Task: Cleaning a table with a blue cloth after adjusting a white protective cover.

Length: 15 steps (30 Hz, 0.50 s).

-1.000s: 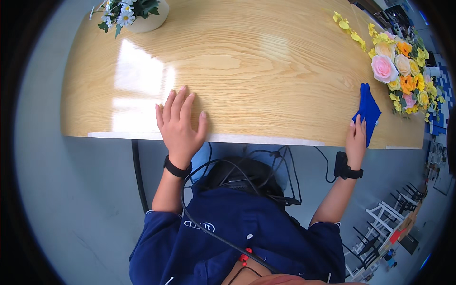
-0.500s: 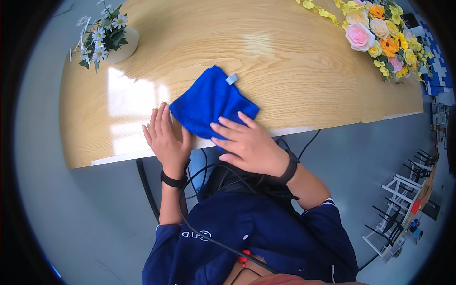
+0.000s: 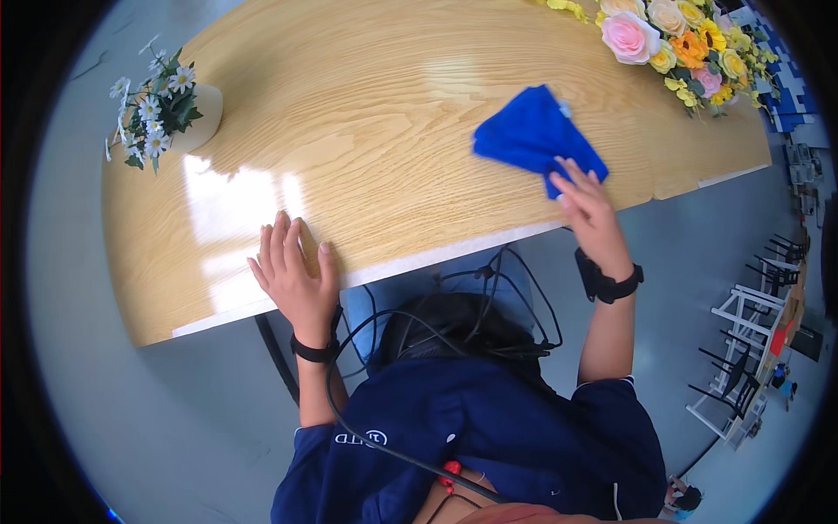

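Observation:
On the right half of the wooden table lies a crumpled blue cloth (image 3: 534,133) with a small pale tag at its upper edge. My right hand (image 3: 595,218) rests on the near right corner of this cloth, fingers stretched out and slightly apart, pressing from above. Farther left, my left hand (image 3: 299,275) lies at the table's near edge with fingers spread; it holds nothing and is well apart from the cloth. Both wrists wear black bands.
A white pot (image 3: 202,118) of daisies stands at the table's left end. A bouquet of pink, yellow and orange flowers (image 3: 690,48) is at the far right. The table (image 3: 367,166) has a pale front edge. Black cables (image 3: 502,275) hang over my lap; chairs (image 3: 742,349) stand at far right.
My right hand and the blue cloth have moved right across the table and slightly farther from me. The left hand stays near the table's edge. The whole view has shifted a little.

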Motion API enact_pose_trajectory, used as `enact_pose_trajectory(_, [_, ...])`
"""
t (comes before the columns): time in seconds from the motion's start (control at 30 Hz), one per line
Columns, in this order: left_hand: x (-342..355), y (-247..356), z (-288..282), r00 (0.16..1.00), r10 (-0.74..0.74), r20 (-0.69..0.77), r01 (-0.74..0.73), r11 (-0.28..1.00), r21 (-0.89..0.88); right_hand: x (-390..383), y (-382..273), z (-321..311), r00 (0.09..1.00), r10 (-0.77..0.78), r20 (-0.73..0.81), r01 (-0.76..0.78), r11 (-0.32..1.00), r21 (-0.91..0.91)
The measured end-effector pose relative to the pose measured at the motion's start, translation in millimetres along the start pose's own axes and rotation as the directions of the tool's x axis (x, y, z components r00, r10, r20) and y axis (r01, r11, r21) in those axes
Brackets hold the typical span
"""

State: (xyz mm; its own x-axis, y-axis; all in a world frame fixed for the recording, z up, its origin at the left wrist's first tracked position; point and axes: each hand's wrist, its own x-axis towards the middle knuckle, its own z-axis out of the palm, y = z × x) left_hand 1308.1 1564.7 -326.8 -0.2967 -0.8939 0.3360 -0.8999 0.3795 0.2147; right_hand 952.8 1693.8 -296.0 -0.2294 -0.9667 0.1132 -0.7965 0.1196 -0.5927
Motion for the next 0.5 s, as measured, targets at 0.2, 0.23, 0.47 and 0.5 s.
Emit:
enact_pose_trajectory(0.2, [0.6, -1.1, -1.7, 1.000, 0.002, -0.002, -0.002, 1.000, -0.002, -25.5, 70.4, -26.4, 0.883, 0.292, -0.367, -0.377, 0.908, -0.184])
enact_pose_trajectory(0.23, [0.3, -1.2, -2.9, 1.000, 0.002, -0.004, -0.002, 1.000, -0.001, -24.2, 71.6, -24.1, 0.884, 0.291, -0.365, -0.374, 0.909, -0.182])
enact_pose_trajectory(0.47, [1.8, 1.1, 0.2, 1.000, -0.006, -0.024, 0.006, 1.000, -0.016, -2.9, 41.9, -2.5, 0.882, 0.221, -0.415, -0.392, 0.834, -0.388])
enact_pose_trajectory(0.5, [1.6, 0.6, 0.4, 1.000, -0.005, -0.019, 0.005, 1.000, -0.014, 0.9, 33.3, 0.9, 0.881, 0.223, -0.417, -0.394, 0.834, -0.387])
